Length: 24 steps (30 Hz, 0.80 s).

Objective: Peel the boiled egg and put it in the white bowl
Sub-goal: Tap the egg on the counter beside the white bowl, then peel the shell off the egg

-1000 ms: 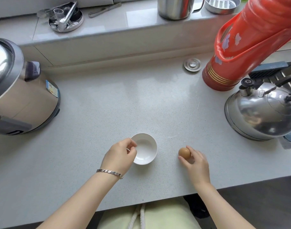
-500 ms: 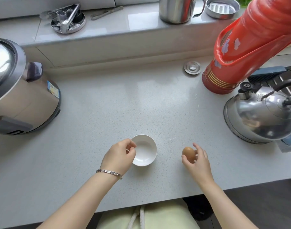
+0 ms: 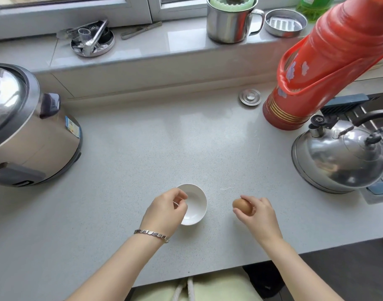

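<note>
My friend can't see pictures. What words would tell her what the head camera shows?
A person's right hand holds a brown, unpeeled egg at a grey counter, beside a small empty white bowl whose rim the left hand pinches. A rice cooker stands at the left; a steel kettle and a red thermos stand at the right.

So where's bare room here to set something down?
The widest bare patch of counter is bordered by the rice cooker, red thermos, kettle and white bowl. Another lies left of the bowl, in front of the cooker. Crowded: right end around thermos and kettle, and front middle, where the left hand holds the bowl and the right hand the egg.
</note>
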Motion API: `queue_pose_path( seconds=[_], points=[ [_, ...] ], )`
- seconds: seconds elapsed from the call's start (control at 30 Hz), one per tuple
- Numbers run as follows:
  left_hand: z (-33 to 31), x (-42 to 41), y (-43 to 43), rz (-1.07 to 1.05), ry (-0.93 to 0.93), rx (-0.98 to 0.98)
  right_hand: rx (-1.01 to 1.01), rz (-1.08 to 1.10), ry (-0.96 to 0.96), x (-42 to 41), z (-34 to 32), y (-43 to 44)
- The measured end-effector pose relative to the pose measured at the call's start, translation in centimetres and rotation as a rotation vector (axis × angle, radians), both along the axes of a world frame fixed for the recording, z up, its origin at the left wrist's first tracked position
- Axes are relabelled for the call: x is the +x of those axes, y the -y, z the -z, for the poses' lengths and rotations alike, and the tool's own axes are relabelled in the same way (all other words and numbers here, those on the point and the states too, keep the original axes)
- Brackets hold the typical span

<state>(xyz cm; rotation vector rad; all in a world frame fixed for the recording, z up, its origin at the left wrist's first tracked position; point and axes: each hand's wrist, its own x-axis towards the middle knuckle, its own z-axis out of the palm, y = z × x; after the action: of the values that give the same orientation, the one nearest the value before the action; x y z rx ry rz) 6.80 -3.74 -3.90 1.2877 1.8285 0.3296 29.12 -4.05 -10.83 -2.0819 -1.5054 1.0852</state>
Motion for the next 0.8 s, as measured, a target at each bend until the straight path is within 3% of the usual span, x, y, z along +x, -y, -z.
queue_pose_path(
  seconds=[0.07,0.17,0.37,0.53,0.8],
  points=[
    [-1.1,0.6,-0.2,-0.005,0.143,-0.008,0.061,0.019,-0.169,-0.5,-2.5,-0.4],
    [-3.7,2.3,-0.7,-0.036,0.498,-0.114,0.125,-0.019,-0.363,-1.0,-7.1,-0.9],
    [-7.0,4.8,-1.3,-0.074,0.858,-0.193,0.249,-0.201,-0.437,-0.7,-13.5,-1.0],
    [-8.2,4.7,-1.5,-0.122,0.946,-0.13,0.289,-0.196,-0.564,0.3,-15.0,-0.8],
    [-9.1,4.4,-1.6,-0.042,0.893,-0.077,0.261,-0.153,-0.613,0.2,-16.0,-0.9]
  ],
)
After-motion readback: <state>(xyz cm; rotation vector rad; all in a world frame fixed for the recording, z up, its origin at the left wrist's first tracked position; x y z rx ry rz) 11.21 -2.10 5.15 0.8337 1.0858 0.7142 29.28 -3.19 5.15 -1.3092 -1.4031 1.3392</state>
